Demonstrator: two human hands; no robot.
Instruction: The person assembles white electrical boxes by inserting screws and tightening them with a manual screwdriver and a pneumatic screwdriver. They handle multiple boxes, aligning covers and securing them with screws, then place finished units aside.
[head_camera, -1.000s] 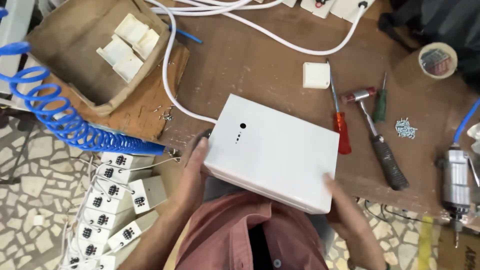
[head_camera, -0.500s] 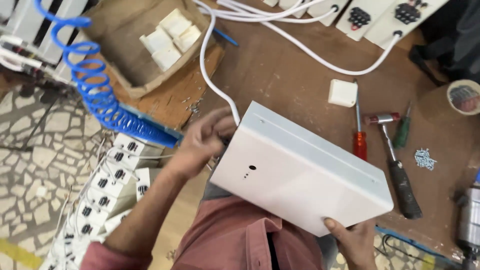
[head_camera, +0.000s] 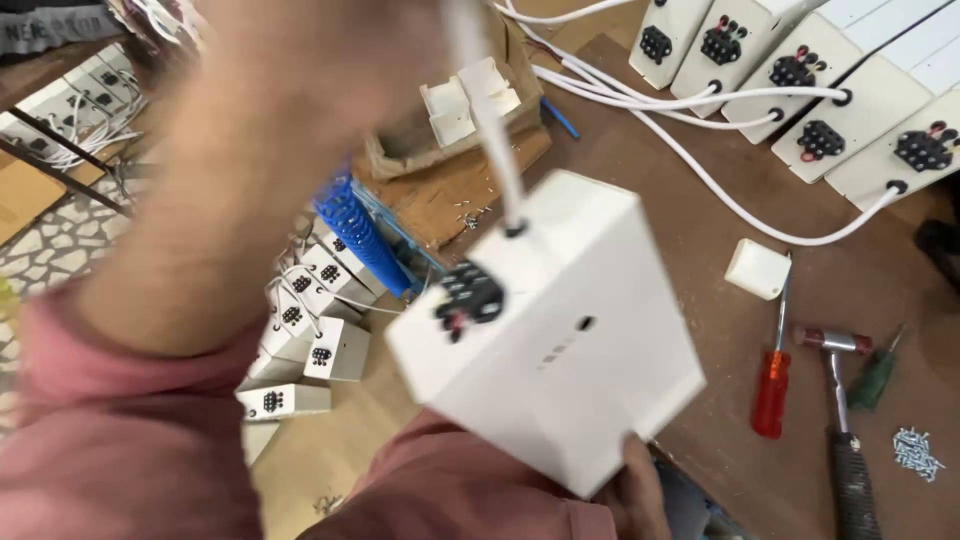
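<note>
Brown wooden workbench (head_camera: 700, 240) fills the background. Blurred at left, the raised left arm's hand is out of frame, its fingers unseen. At centre, a tilted white rectangular plastic box (head_camera: 550, 340) is grasped from below by the right hand (head_camera: 635, 490); a red-handled screwdriver (head_camera: 772, 385) lies right.

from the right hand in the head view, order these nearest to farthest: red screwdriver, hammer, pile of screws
Measured from the right hand under the white box:
1. red screwdriver, just to its right on the table.
2. hammer, further right.
3. pile of screws, near the right edge.
</note>
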